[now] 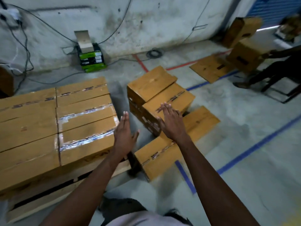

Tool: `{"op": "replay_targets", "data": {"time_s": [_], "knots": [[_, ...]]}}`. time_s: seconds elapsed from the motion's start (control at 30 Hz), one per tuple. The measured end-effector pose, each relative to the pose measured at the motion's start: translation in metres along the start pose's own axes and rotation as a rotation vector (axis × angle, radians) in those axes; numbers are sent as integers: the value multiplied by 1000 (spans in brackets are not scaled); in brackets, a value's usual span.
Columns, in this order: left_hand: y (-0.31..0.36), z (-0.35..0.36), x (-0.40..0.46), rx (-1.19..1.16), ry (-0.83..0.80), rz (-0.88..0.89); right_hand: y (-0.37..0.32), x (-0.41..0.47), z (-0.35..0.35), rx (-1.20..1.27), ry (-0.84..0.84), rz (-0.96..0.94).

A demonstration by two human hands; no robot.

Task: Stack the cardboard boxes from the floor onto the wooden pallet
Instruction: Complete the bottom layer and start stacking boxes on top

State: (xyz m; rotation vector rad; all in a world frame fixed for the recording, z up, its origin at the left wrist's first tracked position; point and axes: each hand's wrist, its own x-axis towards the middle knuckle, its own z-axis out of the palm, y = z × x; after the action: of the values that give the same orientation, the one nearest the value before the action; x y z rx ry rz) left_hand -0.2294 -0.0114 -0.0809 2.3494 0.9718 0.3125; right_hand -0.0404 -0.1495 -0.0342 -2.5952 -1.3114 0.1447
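Several taped cardboard boxes [53,124] lie packed in one layer on the wooden pallet [68,191] at the left. To its right, more boxes sit on the floor: a tilted taped box [177,98] leans on another box [151,82] behind it, and flat ones lie lower, one [156,162] near the pallet corner and one [202,121] further right. My left hand [124,136] hovers with straight fingers in the gap between the pallet and the floor boxes, holding nothing. My right hand [171,123], fingers straight, is over the near edge of the tilted box; contact is unclear.
Another person [276,69] at the far right holds a box [244,57], with another box [241,30] behind and a flattened one [210,67] on the floor. A green and black case [92,59] and cables stand by the back wall. Blue and red tape lines cross the floor.
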Motion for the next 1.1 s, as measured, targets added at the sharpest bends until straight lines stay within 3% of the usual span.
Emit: {"op": "replay_targets", "data": {"time_s": [0.17,0.43,0.73,1.1], "knots": [[109,48,-8,-33,72,58,100,-53,-41,-32,4,35],[229,110,-30,-43,-65,89,219,-106,-87,-20,21,88],[254,165,-1,-49,-105,30,303,-104,-98,4,31,164],[268,223,80,-98,-75,-73,383,3,-89,-12,-32,123]]}}
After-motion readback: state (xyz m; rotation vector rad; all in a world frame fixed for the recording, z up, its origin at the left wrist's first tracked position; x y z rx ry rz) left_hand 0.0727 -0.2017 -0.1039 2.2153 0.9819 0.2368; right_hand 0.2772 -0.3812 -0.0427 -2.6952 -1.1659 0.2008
